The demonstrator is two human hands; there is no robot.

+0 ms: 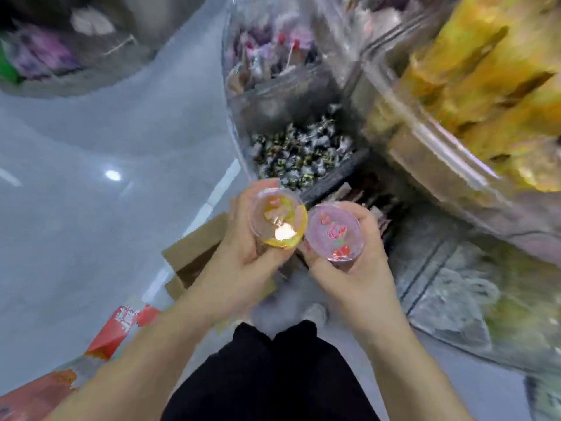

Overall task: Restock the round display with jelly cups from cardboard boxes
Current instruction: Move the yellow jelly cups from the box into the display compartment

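left hand (243,238) grips a yellow jelly cup (277,218), fingers curled round its side, thumb at the near edge; lid faces up with a bright glare spot on it. right hand (355,265) grips a pink jelly cup (334,235), fingers wrapped round its far side, thumb at the near rim; lid shows red fruit print. the two cups sit side by side at chest level, rims touching or just apart, cannot tell which. both are held in the air in front of the round display (425,153), not yet in any compartment. frame heavily blurred. display has clear plastic walls; one compartment just beyond the cups holds small dark-and-silver wrapped sweets (300,153), one above it holds pinkish wrapped items (273,53), and a section at upper right holds yellow packets (485,86). an open cardboard box (194,253) lies on the grey floor (76,177) below the left hand, partly hidden by the forearm. a red-and-white box (121,329) lies near the lower left. black trousers (273,375) and a pale shoe (315,314) show below the hands.
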